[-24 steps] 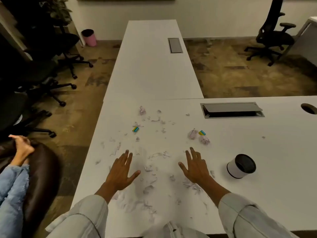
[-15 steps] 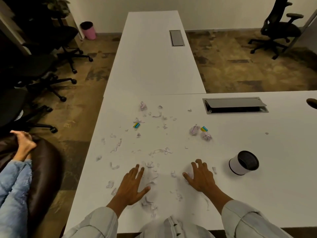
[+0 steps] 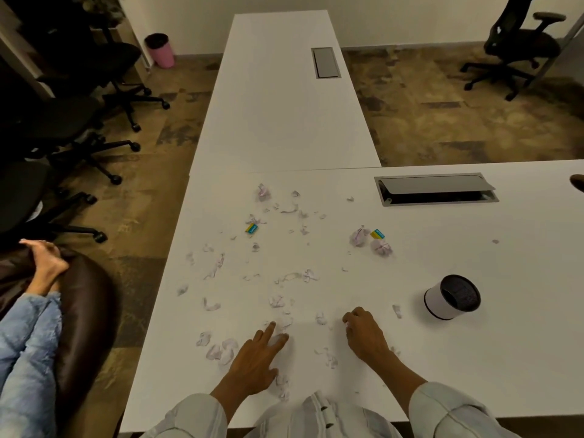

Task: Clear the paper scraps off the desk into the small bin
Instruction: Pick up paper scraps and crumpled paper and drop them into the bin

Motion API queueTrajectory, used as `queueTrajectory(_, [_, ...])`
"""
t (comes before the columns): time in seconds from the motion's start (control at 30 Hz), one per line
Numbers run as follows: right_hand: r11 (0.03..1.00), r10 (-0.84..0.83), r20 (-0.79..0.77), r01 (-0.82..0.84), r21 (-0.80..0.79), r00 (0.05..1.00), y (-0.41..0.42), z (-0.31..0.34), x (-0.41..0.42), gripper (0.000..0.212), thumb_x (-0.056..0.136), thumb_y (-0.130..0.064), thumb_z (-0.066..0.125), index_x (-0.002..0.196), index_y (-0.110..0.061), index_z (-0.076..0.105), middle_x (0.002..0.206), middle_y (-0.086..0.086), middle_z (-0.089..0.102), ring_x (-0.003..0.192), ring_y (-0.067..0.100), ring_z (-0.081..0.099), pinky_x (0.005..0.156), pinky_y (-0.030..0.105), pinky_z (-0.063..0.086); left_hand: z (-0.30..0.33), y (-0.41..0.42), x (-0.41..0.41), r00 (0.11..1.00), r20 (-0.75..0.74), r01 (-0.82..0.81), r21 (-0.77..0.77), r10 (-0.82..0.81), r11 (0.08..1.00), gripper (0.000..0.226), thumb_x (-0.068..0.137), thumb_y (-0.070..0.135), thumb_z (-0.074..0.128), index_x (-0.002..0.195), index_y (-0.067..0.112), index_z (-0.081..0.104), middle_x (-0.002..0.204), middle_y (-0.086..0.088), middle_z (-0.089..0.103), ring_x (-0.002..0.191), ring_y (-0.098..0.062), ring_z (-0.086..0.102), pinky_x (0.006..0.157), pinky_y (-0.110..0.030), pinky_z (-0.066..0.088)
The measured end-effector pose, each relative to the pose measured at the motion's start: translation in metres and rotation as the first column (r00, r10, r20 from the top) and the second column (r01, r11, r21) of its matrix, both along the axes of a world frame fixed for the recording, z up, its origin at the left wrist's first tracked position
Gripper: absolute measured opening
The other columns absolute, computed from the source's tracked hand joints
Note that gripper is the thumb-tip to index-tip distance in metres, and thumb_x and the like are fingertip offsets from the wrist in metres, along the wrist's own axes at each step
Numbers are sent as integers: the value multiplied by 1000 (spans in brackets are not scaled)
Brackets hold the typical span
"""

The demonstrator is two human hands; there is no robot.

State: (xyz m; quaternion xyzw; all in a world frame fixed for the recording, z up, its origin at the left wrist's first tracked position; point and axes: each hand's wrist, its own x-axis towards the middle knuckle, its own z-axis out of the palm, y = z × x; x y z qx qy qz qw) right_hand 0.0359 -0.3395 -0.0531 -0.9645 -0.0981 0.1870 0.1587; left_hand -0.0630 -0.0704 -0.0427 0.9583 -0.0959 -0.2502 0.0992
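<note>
My left hand (image 3: pixel 256 358) lies palm down on the white desk (image 3: pixel 474 358) at 6 o'clock, its fingers (image 3: pixel 270 330) spread and pointing toward 1 o'clock, tips resting among the paper scraps (image 3: pixel 278 301); it grips nothing. My right hand (image 3: pixel 363 336) sits just to the 3 o'clock side of it, fingers curled inward against the desk surface; whether a scrap is pinched beneath them I cannot tell. The scraps are strewn from the desk's near edge toward 12 o'clock, with a cluster (image 3: pixel 221 349) at 9 o'clock of my left hand. 3 crumpled balls are visible: 1 (image 3: pixel 263 192) far out at 12 o'clock and 2 (image 3: pixel 358 237) near 1 o'clock. 2 small yellow-and-teal items (image 3: pixel 252 228) lie among the litter, the second (image 3: pixel 377 233) just beside the pair of balls. The small bin (image 3: pixel 452 297), white with a dark interior, rests tilted on the desk at 3 o'clock of my right hand, apart from it, mouth facing up and to the right. A cable hatch (image 3: pixel 436 188) lies open at 2 o'clock.
</note>
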Motion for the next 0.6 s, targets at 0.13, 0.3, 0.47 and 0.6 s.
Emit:
queueTrajectory(0.13, [971,-137,-3,135,197,991,2,2,4,20,90,-4,58,106,-6,69,108,12,66,97,25,64,81,24,49,5,-7,1,998,28,46,40,-48,998,67,38,32,92,100,30,68,107,0,70,81,-10,69,51,-14,53])
queueTrajectory(0.3, [830,-353,-41,333,447,935,-9,22,9,26,82,-10,73,107,-7,69,100,7,71,91,21,66,82,21,50,4,-10,5,993,101,63,55,-69,996,47,27,26,94,68,32,69,65,14,61,49,1,57,39,-7,40])
queueTrajectory(0.47, [539,-703,15,519,663,711,-59,60,31,25,78,-12,77,101,-12,68,90,2,70,77,6,64,64,-1,43,5,-18,15,992,128,-3,4,3,1000,26,56,4,84,75,15,70,72,1,65,60,-14,64,49,-17,46])
queueTrajectory(0.6, [392,-873,100,563,728,478,-116,91,56,30,80,-16,76,107,-10,64,94,6,69,86,23,66,73,12,45,20,-39,40,979,202,20,1,-20,1000,37,37,0,88,63,17,69,63,4,64,48,-12,61,39,-17,43])
